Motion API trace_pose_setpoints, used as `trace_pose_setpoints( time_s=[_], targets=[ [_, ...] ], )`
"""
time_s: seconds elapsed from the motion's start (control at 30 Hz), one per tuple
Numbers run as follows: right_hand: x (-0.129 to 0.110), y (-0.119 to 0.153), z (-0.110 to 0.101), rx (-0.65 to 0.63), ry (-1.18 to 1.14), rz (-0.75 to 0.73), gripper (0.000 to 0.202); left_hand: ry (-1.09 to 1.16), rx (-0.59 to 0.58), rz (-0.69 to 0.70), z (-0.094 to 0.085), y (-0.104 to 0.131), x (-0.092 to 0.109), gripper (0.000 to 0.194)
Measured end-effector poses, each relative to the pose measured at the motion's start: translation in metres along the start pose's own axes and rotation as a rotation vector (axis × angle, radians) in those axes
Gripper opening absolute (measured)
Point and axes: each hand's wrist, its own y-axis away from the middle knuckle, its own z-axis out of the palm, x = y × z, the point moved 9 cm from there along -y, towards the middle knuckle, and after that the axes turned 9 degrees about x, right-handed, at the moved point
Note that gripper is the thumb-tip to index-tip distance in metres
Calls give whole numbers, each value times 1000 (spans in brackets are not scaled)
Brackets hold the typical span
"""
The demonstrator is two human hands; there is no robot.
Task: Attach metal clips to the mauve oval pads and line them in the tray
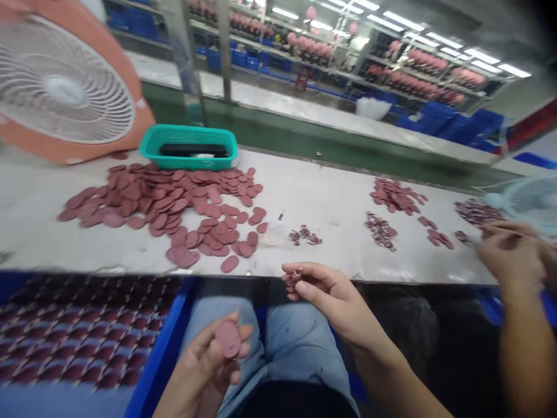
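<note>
Above my lap, my left hand (pixel 213 354) pinches a flat reddish-pink oval disc (pixel 228 339) that has small dark slits in it. My right hand (pixel 322 293), near the table's front edge, has its fingertips closed on a small shiny metal clip (pixel 298 273); its exact shape is partly hidden by the fingers. On the table beyond lies a large spread pile of the same oval discs (pixel 169 197). A few small metal clips (pixel 305 235) lie in a little heap just past my right hand.
A green basket (pixel 188 164) with dark items stands behind the pile, beside an orange fan (pixel 126 110). A blue crate (pixel 161 342) of discs in rows is at lower left. A co-worker's hands (pixel 513 255) work at right near more discs (pixel 395 195) and clips (pixel 380 231).
</note>
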Motion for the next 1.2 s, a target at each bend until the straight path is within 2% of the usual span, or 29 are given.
trace_pose_setpoints(
  time_s=[0.07, 0.13, 0.33, 0.43, 0.53, 0.87, 1.2],
  targets=[
    [-6, 8, 21, -117, -212, 84, 25, -19, 10, -17, 1, 8, -1, 45],
    [-13, 15, 35, -193, -295, 110, 22, -34, -12, -24, 2, 13, -2, 45],
    [-44, 24, 54, -321, -36, -166, 10, -23, -157, -44, 5, 20, -7, 43],
    [-55, 24, 55, -328, 11, -282, 9, -20, -221, -64, 8, 18, -12, 42],
    [-57, 23, 56, -331, 31, -317, 9, -20, -252, -75, 10, 17, -13, 39],
    [-61, 28, 56, -392, 95, -408, 17, -21, -234, -118, 5, 17, -19, 33],
    [-74, 28, 62, -465, 198, -520, 11, -9, -200, -155, 5, 17, -22, 38]
  ],
)
